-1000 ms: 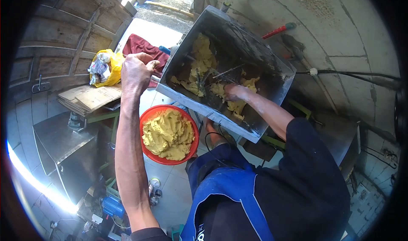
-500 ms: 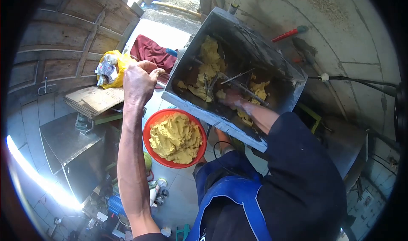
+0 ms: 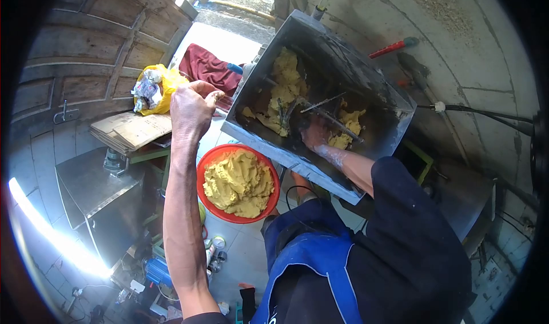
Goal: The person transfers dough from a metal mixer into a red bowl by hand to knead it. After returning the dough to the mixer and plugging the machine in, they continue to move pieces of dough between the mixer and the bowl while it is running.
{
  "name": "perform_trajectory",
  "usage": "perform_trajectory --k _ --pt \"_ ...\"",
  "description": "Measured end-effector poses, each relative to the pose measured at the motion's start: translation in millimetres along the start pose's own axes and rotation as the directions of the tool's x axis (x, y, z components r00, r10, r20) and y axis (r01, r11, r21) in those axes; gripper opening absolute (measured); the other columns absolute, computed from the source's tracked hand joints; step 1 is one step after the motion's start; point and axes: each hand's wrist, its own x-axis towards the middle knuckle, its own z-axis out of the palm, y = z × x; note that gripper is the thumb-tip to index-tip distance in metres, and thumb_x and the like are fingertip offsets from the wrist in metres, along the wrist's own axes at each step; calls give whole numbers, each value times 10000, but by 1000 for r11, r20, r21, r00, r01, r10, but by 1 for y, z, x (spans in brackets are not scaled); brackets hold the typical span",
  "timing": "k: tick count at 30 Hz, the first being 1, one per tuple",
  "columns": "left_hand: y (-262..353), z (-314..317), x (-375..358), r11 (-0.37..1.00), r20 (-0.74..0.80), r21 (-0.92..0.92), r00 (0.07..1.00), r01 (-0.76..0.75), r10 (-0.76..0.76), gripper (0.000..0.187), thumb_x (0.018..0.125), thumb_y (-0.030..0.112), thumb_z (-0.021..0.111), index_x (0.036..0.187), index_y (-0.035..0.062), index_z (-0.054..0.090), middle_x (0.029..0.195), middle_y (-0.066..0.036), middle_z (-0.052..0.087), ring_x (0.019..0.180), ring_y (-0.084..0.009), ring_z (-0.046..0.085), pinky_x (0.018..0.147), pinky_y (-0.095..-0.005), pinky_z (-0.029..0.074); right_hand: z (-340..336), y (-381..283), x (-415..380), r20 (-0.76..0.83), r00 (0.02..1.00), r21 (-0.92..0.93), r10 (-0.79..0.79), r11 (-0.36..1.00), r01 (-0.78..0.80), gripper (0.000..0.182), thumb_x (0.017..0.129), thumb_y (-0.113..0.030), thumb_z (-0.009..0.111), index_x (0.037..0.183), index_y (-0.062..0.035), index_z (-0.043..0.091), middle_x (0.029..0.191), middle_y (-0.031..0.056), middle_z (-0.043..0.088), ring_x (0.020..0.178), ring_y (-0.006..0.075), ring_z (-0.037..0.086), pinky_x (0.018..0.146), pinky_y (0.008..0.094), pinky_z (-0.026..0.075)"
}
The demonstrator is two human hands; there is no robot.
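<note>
A metal mixing trough [image 3: 291, 164] with a blade shaft [image 3: 329, 118] inside stands tilted in front of me. Yellow dough [image 3: 286, 86] clings to its left side, and a smaller dough lump [image 3: 349, 126] lies at the right. My right hand [image 3: 315, 134] reaches down into the trough beside the shaft; its fingers are mostly hidden in shadow. My left hand [image 3: 194, 106] is raised by the trough's left end, fingers curled closed; what they hold, if anything, is hidden. Below the trough, a red basin [image 3: 201, 181] holds a large mound of yellow dough [image 3: 240, 181].
Cardboard sheets [image 3: 128, 132] and a yellow plastic bag [image 3: 163, 92] lie at the left, near a dark red cloth [image 3: 209, 69]. A red-handled lever [image 3: 392, 48] is on the right. A blue motor [image 3: 157, 272] and small items lie on the floor. A dark sleeve-like shape [image 3: 248, 304] shows at the bottom.
My right hand has shifted within the trough, and dough that lay beneath my right wrist no longer shows there. My left hand keeps its closed pose. A dark sleeve-like shape has appeared at the bottom.
</note>
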Motion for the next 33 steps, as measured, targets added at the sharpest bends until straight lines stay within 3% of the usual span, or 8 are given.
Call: perform_trajectory --k 6,9,13,15,22,28,31,33 --pt "1 0 1 996 52 -72 998 49 -46 210 862 126 806 989 -35 759 883 -153 766 721 -164 730 595 -291 600 -20 4 15 711 647 54 -275 939 340 467 851 -346 685 1142 19 712 1277 233 649 1320 418 512 1098 591 399" --pt "0 0 1 1000 35 -2 999 -6 6 213 871 121 796 998 -45 754 878 -157 763 724 -164 731 606 -291 601 -76 4 40 832 533 81 -152 985 154 537 884 -411 638 1241 -13 686 1364 252 602 1382 361 480 1149 523 372" --pt "-7 2 6 998 61 -56 998 29 -26 229 868 129 802 1004 -49 753 880 -156 764 743 -165 732 620 -300 601 -21 37 31 338 897 -78 -286 941 329 633 915 -453 561 1381 -25 593 1388 244 590 1341 401 518 1130 435 409" --pt "-7 3 5 1000 34 -18 999 9 -8 246 861 139 813 1009 -50 754 882 -147 766 770 -166 736 651 -298 594 -8 32 58 757 635 109 -152 988 107 722 919 -508 545 1450 -20 511 1435 266 538 1346 398 515 1147 428 384" --pt "-17 8 7 998 14 -62 1000 -24 24 226 870 126 804 1005 -48 753 869 -133 763 760 -153 731 623 -278 588 1 25 53 739 668 0 -84 992 125 760 906 -612 530 1398 -34 577 1427 217 571 1351 372 518 1143 433 386" --pt "-9 1 4 999 17 21 999 -35 35 272 827 203 829 1009 9 774 934 -161 772 846 -231 747 787 -355 569 -61 37 57 918 282 130 -278 884 448 707 915 -671 491 1280 -97 686 1312 168 665 1256 339 601 1060 443 453" --pt "-7 -1 3 998 10 53 999 -45 44 268 825 206 832 1004 14 775 929 -157 772 843 -229 747 786 -356 570 -67 37 68 973 97 217 -209 974 -71 653 860 -635 605 1209 -93 711 1270 181 680 1180 336 645 1024 465 482" --pt "-9 -1 6 999 23 29 999 -29 29 267 825 207 832 1001 15 776 928 -155 773 843 -229 747 786 -357 570 -98 36 58 903 337 -2 -268 780 625 610 854 -577 648 1239 -106 695 1286 170 675 1185 322 644 1056 440 457"
